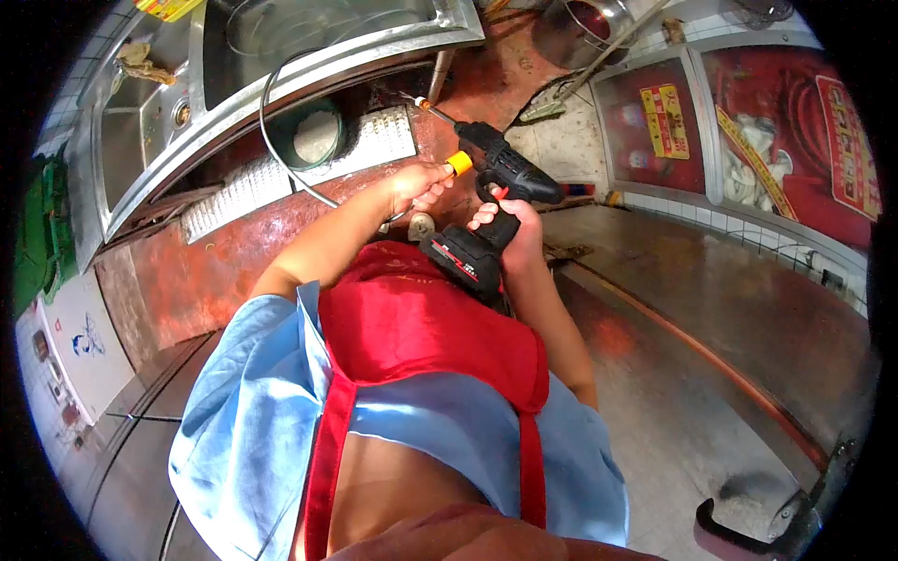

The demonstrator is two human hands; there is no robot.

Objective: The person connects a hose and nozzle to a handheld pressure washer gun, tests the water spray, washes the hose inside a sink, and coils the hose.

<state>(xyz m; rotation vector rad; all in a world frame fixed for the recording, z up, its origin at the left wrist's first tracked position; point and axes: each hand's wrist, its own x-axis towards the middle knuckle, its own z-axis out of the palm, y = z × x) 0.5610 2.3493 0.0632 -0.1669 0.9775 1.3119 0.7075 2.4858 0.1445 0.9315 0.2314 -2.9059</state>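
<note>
Head camera, looking down from above: at far left I have a white box [89, 346] bearing a blue emblem, its lettering too small for me to read. Next comes a steel sink [195, 70], with a grey hose [266, 117] curving down over its front edge and passing towards the left wrist. The left hand [421, 187] is curled closed, gripping a yellow fitting [459, 163]; I cannot tell whether the hose joins it. Just beside that, in front of the red apron [430, 318], is a black cordless tool [514, 170], its thin lance tipped orange and pointing away. The right hand [514, 224] wraps firmly round the tool's handle, below a red trigger [500, 193]. The battery pack [463, 260] has a red stripe and markings I can't make out. At right, red cabinet panels [786, 93] carry a yellow label [664, 122], a slanted yellow strip [756, 164] and a red sign [851, 140], all printed with characters too blurred to read.
</note>
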